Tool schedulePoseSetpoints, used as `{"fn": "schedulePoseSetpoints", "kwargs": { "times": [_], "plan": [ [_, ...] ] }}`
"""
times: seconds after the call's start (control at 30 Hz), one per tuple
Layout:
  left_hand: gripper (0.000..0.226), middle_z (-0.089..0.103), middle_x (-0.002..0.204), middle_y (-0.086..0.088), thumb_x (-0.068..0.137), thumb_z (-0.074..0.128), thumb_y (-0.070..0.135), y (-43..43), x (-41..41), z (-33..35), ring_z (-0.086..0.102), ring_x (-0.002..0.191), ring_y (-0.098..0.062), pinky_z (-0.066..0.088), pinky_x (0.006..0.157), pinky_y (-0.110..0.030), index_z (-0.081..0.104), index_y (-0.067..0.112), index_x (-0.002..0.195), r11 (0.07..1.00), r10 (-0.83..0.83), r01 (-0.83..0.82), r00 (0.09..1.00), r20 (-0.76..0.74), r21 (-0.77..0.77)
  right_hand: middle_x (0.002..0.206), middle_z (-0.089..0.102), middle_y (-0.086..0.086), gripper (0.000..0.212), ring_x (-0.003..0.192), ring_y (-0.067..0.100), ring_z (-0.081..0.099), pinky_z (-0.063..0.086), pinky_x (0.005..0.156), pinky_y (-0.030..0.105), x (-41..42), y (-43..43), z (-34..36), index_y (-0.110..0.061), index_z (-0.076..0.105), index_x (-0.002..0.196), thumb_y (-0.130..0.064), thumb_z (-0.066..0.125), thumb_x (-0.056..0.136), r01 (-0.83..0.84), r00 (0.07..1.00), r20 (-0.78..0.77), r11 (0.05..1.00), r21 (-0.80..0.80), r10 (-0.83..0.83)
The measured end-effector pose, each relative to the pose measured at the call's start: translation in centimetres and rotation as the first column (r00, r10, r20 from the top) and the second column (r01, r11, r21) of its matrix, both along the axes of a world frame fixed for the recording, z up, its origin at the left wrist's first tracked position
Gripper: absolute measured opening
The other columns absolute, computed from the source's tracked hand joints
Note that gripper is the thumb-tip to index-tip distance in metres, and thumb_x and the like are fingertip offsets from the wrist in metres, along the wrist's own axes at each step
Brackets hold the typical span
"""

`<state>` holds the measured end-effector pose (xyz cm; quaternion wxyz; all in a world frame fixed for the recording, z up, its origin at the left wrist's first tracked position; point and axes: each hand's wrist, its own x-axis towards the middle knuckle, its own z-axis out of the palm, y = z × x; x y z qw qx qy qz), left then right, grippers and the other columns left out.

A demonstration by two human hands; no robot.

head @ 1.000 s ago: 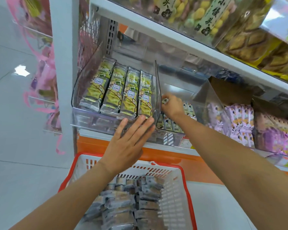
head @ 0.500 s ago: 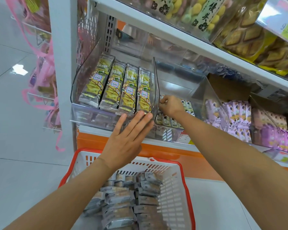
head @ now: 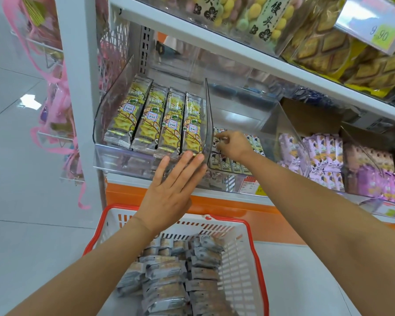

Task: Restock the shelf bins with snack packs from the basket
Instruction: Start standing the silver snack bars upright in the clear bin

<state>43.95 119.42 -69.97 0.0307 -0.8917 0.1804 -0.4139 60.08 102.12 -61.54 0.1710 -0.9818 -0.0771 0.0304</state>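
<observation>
Barely anything moved: my left hand (head: 169,190) stays flat, fingers (head: 187,163) pressed together, on the left bin (head: 123,159) at the shelf's (head: 214,197) front edge. My right hand (head: 234,145) still pinches a pack (head: 221,139) in the next bin (head: 283,133). Snack packs (head: 169,281) wait in the basket (head: 255,226).

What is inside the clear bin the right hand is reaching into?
Small cream snack packs lie along the front of the clear bin. The right hand pinches one and covers the packs beneath it, so their count cannot be told.
</observation>
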Motion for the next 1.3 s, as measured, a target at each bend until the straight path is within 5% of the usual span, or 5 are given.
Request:
{"fn": "schedulePoseSetpoints", "kwargs": {
  "times": [0.1,0.3,0.77,1.1,1.3],
  "plan": [
    [0.068,0.007,0.162,-0.009,0.087,0.04,0.019,-0.1,-0.2,0.2,-0.001,0.152,-0.027,-0.002,0.121,-0.052,0.027,0.011,0.153,1.0,0.007,-0.007,1.0,-0.023,0.015,0.091,0.067,0.006,0.033,0.062,0.011,0.057,0.039,0.057,0.022,-0.6,-0.6,0.7,-0.018,0.064,0.125,-0.017,0.063,0.092,0.007,1.0,0.023,0.999,0.043,-0.008],
    [0.067,0.01,0.162,-0.011,0.086,0.041,0.02,-0.8,-1.4,0.8,0.01,0.15,-0.03,0.004,0.121,-0.053,0.033,0.008,0.152,1.0,0.015,-0.013,0.997,-0.072,0.022,0.076,0.058,-0.002,0.032,0.071,0.012,0.056,0.047,0.073,0.028,-3.6,-1.4,2.5,-0.015,0.064,0.124,-0.016,0.063,0.092,-0.051,0.995,0.098,0.977,0.208,0.031],
    [0.075,0.048,0.14,-0.015,0.07,0.071,0.023,-3.4,-4.6,0.7,0.037,0.134,-0.033,0.026,0.11,-0.05,0.049,0.006,0.14,1.0,-0.02,0.024,0.926,-0.378,0.006,0.093,0.064,0.001,0.023,0.08,0.01,0.059,0.05,0.069,0.018,-15.3,-4.2,4.1,-0.016,0.067,0.115,-0.011,0.06,0.093,-0.32,0.934,0.296,0.837,0.444,0.2],
    [0.074,0.06,0.124,-0.011,0.061,0.082,0.026,-1.4,-4.9,-5.8,0.052,0.12,-0.033,0.044,0.097,-0.048,0.059,0.009,0.129,0.997,0.033,0.025,0.756,-0.654,0.079,0.089,0.063,-0.005,0.022,0.072,0.011,0.059,0.049,0.071,0.024,-19.6,-6.1,-10.6,-0.016,0.069,0.111,-0.012,0.063,0.091,-0.162,0.977,-0.078,0.928,0.336,0.199],
    [0.089,0.049,0.143,-0.016,0.076,0.076,0.04,1.1,-5.1,-10.4,0.043,0.134,-0.035,0.023,0.115,-0.051,0.038,0.005,0.148,0.979,0.2,-0.109,0.665,-0.719,0.171,0.098,0.06,-0.004,0.03,0.084,0.013,0.06,0.053,0.081,0.031,-21.8,-5.4,-18.3,-0.017,0.062,0.123,-0.019,0.059,0.094,-0.174,0.906,-0.356,0.968,0.183,0.23]
  ]
}}
